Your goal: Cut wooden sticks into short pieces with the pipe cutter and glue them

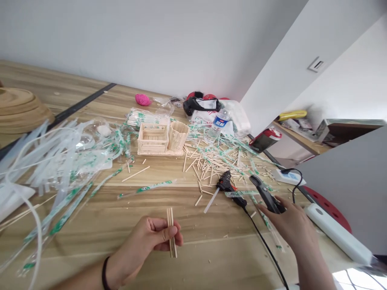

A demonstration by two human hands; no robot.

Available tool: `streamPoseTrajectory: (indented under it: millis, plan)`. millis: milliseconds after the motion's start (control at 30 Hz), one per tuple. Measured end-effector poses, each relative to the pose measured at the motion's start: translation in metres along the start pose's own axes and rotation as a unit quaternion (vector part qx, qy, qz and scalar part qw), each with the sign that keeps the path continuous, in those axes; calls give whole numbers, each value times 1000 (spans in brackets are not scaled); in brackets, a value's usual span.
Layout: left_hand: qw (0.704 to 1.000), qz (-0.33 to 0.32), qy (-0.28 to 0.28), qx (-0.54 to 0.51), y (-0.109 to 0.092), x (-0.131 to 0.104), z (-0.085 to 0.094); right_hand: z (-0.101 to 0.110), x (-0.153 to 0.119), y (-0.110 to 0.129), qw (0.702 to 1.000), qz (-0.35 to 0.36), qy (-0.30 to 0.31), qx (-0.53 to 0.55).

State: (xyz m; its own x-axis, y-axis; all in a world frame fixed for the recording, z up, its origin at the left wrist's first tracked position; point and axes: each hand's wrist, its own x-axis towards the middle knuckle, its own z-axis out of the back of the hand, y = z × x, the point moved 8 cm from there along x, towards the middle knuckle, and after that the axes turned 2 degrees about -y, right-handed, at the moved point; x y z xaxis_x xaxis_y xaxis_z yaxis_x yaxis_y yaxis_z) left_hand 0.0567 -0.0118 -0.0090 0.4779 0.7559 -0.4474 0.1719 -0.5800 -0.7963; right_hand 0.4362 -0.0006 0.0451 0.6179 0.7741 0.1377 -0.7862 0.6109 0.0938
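My left hand (pixel 157 237) pinches a small bundle of thin wooden sticks (pixel 171 231) between thumb and fingers, above the table's front. At the right, my right hand (pixel 292 223) has its fingers on the near end of a black and grey hand tool (pixel 266 195); its exact kind is unclear. To that tool's left lies a black glue gun (pixel 225 183) with a glue stick in it. Behind, a rectangular box made of sticks (pixel 153 139) and a round stick cup (pixel 178 137) stand side by side on one stick base.
Many cut sticks (pixel 211 161) lie scattered behind the glue gun. Plastic wrappers and clear glue sticks (pixel 63 157) cover the left. A water bottle (pixel 220 121), a pink yarn ball (pixel 142 99) and a can (pixel 266 139) stand farther back. White power strips (pixel 338 233) line the right edge.
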Motion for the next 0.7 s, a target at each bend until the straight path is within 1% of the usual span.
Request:
streamPoseTrajectory:
  millis: [67,133,200,300,433,533,600,700]
  plan:
    - [1000,4,1,2,0,1,-1,-14,16,-28,999,-32,24,-34]
    - [1000,2,2,3,1,1,-1,-24,26,-48,997,-47,33,-54]
    - [1000,0,-2,0,2,2,0,-31,33,-57,997,-42,33,-55]
    - [1000,4,-6,-3,5,4,2,-36,37,-58,999,-18,25,-40]
    - [1000,16,-9,-2,7,3,2,-36,38,-44,1000,16,14,-23]
    - [1000,26,-15,-5,7,3,2,-27,36,-25,999,37,-14,-11]
    - [999,33,-23,-14,9,4,3,-17,35,-5,997,61,-40,5]
    - [999,39,-30,-21,13,7,6,2,33,37,990,116,-80,31]
